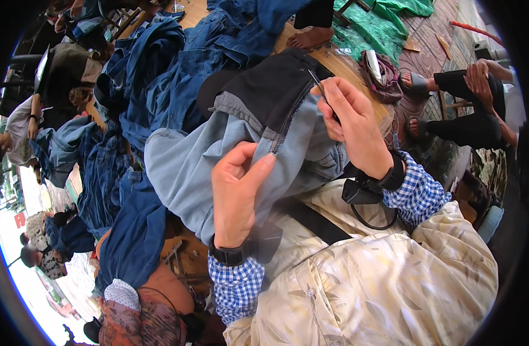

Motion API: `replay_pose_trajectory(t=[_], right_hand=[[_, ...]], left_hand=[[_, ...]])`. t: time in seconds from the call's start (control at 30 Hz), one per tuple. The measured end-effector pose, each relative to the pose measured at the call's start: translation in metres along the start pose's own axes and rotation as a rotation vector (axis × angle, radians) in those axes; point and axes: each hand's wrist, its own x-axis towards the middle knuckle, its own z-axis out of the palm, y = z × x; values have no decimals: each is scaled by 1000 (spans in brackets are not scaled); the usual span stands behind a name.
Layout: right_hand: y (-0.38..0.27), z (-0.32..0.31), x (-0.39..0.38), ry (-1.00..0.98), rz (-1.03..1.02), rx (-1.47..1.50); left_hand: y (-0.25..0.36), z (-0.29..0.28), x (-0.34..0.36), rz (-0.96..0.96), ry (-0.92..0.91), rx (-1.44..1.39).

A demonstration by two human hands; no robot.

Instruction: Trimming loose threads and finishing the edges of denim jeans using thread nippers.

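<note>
A light-blue denim garment with a black fabric section and a long stitched seam lies across the middle. My left hand pinches it at the lower end of that seam, thumb on the cloth. Above and to the right, my right hand is closed on a small slim metal tool, its tip close to the upper part of the seam; whether it is snips or a seam ripper I cannot make out. Both wrists carry black straps with devices.
Piles of dark-blue jeans cover the wooden board and left side. A green sheet and maroon bag lie beyond. People sit around: bare foot, sandalled person right, several others left, including one in white.
</note>
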Motion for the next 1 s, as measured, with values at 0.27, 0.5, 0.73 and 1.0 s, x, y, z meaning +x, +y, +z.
replay_pose_trajectory(t=[0.27, 0.5, 0.73, 1.0], right_hand=[[2, -1, -6, -171, -25, -257], [-1, 5, -8, -302, 412, -65], [12, -1, -8, -253, 461, 169], [10, 1, -12, -165, 448, 239]], left_hand=[[-6, 0, 1, 120, 16, 159], [-24, 17, -13, 889, 252, 1187], [-32, 9, -39, 994, 189, 1507], [-41, -15, -68, 832, 265, 1422]])
